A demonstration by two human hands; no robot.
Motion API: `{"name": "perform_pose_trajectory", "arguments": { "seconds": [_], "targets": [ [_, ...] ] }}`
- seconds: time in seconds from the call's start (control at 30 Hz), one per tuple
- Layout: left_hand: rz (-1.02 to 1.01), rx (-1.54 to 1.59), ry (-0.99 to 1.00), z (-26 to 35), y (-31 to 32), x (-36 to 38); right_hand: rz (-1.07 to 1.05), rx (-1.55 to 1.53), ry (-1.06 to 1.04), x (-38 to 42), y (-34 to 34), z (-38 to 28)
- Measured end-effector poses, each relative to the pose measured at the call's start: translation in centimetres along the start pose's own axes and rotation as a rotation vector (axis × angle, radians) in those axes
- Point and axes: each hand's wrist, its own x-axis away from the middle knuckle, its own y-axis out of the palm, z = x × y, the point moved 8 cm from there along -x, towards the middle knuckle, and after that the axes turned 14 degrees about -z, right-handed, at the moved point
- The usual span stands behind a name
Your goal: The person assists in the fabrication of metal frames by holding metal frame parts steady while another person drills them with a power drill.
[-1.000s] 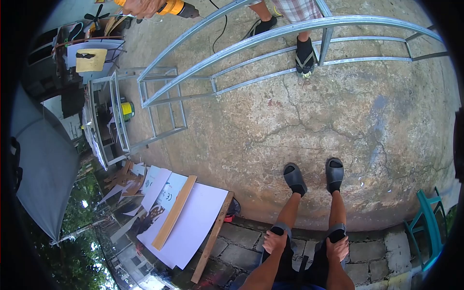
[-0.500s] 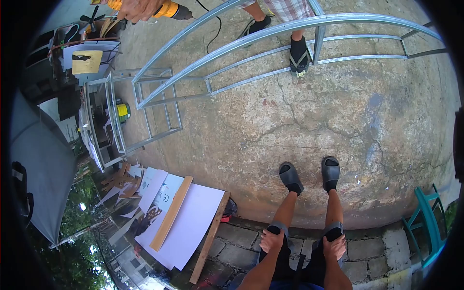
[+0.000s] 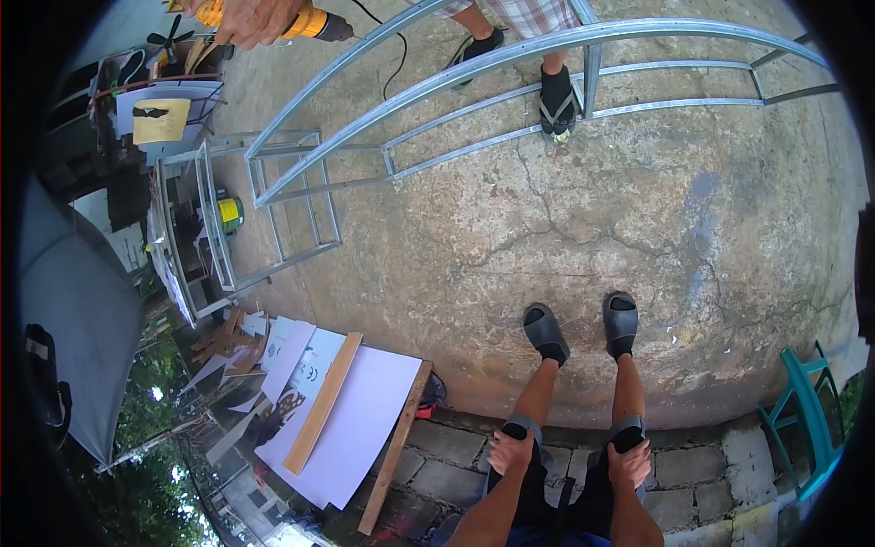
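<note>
While the left hand [image 3: 510, 452] and right hand [image 3: 630, 464] clasp the knees [image 3: 628, 437], the metal frame [image 3: 529, 46] stretches lengthwise left to right.

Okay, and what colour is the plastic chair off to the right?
The chair is teal green; it shows best in the head view, at the lower right.

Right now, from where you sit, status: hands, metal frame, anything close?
Left hand, right hand on knees. Metal frame ahead, past feet. Drill in co-worker's hand, near frame.
</note>
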Motion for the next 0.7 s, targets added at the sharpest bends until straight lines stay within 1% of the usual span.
{"name": "perform_pose_trajectory", "arguments": {
  "seconds": [0.3, 0.6, 0.7],
  "targets": [
    [0.034, -0.013, 0.012, 0.13, 0.28, 0.02, 0.046, -0.012, -0.025, 0.09, -0.46, 0.06],
    [0.042, -0.029, 0.012, 0.16, 0.74, 0.0, 0.026, -0.022, -0.032, -0.1, -0.56, 0.18],
    [0.026, -0.032, 0.006, 0.24, 0.69, 0.12, -0.052, -0.046, 0.002, -0.08, -0.75, 0.21]
  ]
}}
